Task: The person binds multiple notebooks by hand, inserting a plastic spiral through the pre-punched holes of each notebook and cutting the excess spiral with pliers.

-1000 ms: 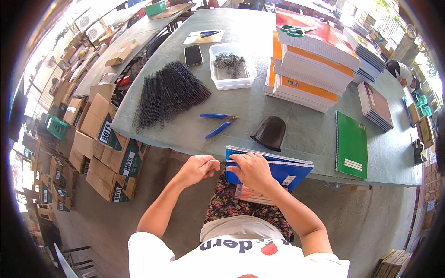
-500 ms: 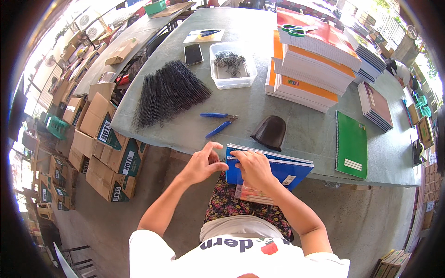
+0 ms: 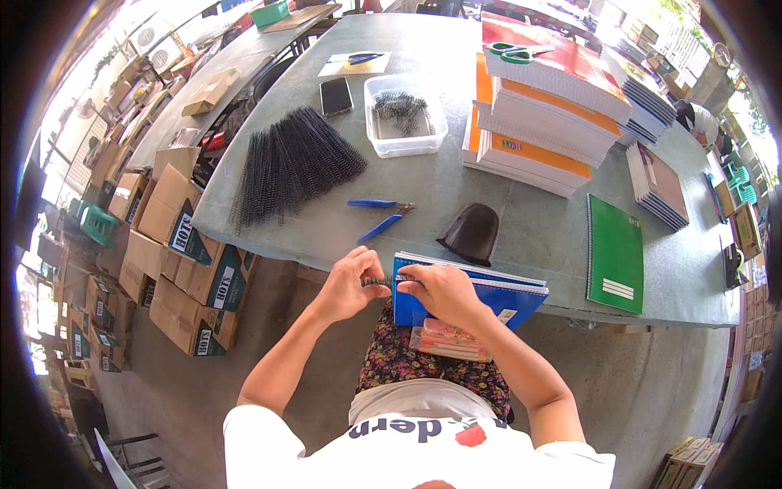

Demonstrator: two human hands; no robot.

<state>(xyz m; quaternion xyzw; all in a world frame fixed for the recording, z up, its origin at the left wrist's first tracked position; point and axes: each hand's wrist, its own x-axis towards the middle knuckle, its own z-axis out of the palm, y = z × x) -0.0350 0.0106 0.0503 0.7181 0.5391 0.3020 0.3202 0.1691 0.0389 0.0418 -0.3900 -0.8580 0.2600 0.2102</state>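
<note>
So the left hand [image 3: 350, 285], at 9 o'clock from the blue notebook [image 3: 501, 297], has its fingertips pinched narrow on what looks like a dark coil [image 3: 376, 282], while the right hand [image 3: 446, 295] grips the notebook near its left end, I'd guess to keep the holes steady. The notebook's stood up by the table's [image 3: 538, 224] near edge, punched side up, probably for easy reach. Blue cutters [image 3: 383, 216] and piled coils [image 3: 297, 167] sit around 10 o'clock, handy for the left I reckon.
</note>
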